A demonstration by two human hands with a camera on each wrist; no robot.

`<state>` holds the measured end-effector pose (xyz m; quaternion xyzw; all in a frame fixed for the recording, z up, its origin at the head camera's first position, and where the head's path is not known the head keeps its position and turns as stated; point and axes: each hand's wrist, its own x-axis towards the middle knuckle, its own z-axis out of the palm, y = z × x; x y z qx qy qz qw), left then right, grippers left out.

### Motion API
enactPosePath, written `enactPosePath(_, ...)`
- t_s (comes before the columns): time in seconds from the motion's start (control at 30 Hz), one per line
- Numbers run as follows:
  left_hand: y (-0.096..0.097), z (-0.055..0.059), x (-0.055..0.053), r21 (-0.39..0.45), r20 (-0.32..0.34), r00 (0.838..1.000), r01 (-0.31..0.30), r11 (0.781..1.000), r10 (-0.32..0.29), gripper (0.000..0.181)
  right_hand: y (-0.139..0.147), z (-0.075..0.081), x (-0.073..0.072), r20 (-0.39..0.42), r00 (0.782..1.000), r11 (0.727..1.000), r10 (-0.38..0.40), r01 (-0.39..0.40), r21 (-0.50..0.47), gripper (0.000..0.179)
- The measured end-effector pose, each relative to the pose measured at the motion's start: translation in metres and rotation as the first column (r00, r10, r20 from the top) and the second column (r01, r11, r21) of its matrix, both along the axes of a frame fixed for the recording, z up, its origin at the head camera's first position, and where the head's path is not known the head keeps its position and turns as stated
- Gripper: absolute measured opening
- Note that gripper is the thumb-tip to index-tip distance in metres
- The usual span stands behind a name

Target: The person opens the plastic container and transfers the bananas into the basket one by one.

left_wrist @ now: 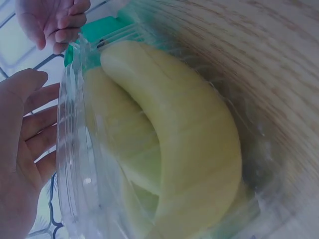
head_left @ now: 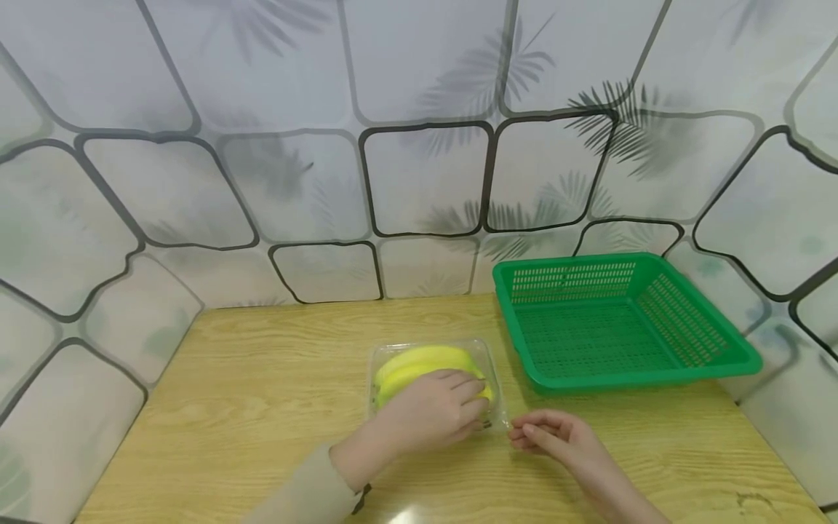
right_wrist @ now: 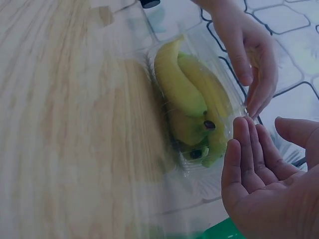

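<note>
Head cam bright w/ glare spot on table, wrist cams dim, hazy

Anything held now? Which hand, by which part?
Nothing looks held: left hand over the clear container, right hand near its corner, thumbs apart from fingers in the wrist views. Whether either touches it can't be told.
</note>
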<state>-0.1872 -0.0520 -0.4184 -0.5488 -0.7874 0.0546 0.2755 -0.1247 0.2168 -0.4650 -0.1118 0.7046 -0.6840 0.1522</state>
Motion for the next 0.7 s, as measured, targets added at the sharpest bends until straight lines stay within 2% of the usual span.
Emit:
enactPosePath(0.23, -0.015, 0.002, 0.002, 0.001, -0.006, 1.0, -0.027, 1.0, 0.027, 0.028, -0.013, 0.009, 0.001, -0.036, 0.999, 0.999, 0.04, -0.041, -0.025, 0.041)
enactPosePath(0.5, -0.033, 0.0, 0.004, 0.022, -0.015, 0.999, -0.041, 0.999, 0.041, 0.029, -0.025, 0.014, 0.001, 0.053, 0.997, 0.999, 0.052, -0.051, -0.02, 0.042)
enactPosePath(0.7, -0.048, 0.002, 0.008, 0.021, 0.008, 0.997, -0.082, 0.996, 0.082, 0.033, -0.034, 0.015, 0.003, 0.039, 0.996, 0.996, 0.086, -0.085, -0.024, 0.043)
